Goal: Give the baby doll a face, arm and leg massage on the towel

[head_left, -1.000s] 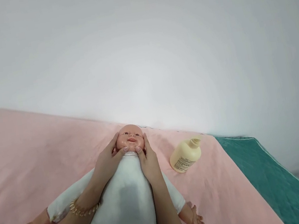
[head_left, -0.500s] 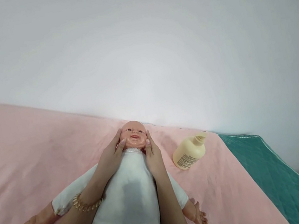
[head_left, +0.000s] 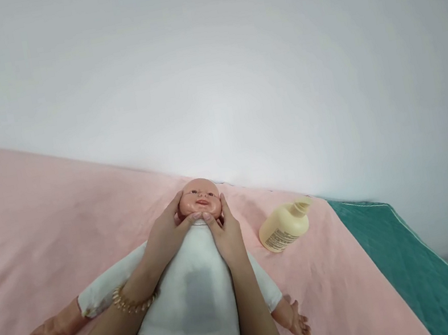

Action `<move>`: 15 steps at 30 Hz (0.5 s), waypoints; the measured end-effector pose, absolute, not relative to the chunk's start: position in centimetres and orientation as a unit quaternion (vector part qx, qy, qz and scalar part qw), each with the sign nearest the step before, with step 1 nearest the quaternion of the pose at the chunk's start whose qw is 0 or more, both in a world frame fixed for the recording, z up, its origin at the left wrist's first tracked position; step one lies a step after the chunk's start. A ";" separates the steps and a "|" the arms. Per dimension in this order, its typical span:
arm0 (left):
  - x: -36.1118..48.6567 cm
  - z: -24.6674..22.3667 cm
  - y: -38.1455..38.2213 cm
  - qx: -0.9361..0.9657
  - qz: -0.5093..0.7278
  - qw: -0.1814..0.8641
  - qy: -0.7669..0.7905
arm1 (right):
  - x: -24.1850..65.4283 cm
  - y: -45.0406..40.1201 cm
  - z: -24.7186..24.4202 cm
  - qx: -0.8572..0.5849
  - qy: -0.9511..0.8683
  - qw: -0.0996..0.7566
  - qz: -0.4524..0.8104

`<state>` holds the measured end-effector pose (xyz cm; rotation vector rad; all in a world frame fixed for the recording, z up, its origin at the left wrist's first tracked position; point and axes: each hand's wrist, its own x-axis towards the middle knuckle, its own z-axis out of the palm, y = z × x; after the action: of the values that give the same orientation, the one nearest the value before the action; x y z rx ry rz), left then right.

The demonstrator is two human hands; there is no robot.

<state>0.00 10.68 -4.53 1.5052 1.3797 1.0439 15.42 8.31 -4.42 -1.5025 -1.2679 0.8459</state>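
A baby doll (head_left: 204, 286) with a white cloth body and a hard plastic head lies on its back, its arms spread wide. My left hand (head_left: 170, 232) cups the left side of the doll's head, thumb at the chin. From the other side my right hand (head_left: 227, 233) cups the cheek, its thumb meeting the left one just below the chin. Some fingertips are hidden behind the head. A beaded bracelet (head_left: 132, 300) circles my left wrist. Right of the doll stands a pale yellow pump bottle (head_left: 282, 227) with small print on it.
The doll and bottle are on a pink sheet (head_left: 348, 284). Beyond its right edge shows a green mat (head_left: 420, 248). A pale wall (head_left: 208, 78) rises right behind the doll's head.
Both thumbs have slid from the doll's cheeks down and inward, coming together under its chin. The fingers stay at the sides of the head, and the bottle has not moved.
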 end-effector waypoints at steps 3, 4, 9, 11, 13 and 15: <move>0.0 -4.5 10.7 0.605 0.418 0.404 0.544 | 15.5 8.4 -4.6 -0.615 -0.522 0.482 0.343; 0.0 -4.5 10.7 0.605 0.419 0.403 0.544 | 15.5 8.4 -4.6 -0.615 -0.524 0.480 0.341; 0.0 -4.2 10.8 0.587 0.414 0.410 0.563 | 15.6 8.2 -4.2 -0.613 -0.543 0.470 0.329; 0.0 -4.0 10.8 0.588 0.415 0.408 0.561 | 15.7 8.1 -4.2 -0.611 -0.547 0.468 0.329; 0.0 -4.1 10.9 0.597 0.419 0.402 0.554 | 15.8 8.2 -4.4 -0.609 -0.545 0.474 0.328; 0.0 -4.2 11.0 0.602 0.425 0.397 0.547 | 15.9 8.4 -4.7 -0.602 -0.540 0.488 0.328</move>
<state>0.02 10.96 -4.23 1.5261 1.3860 1.0769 15.87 8.39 -4.69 -1.4639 -1.3143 0.7978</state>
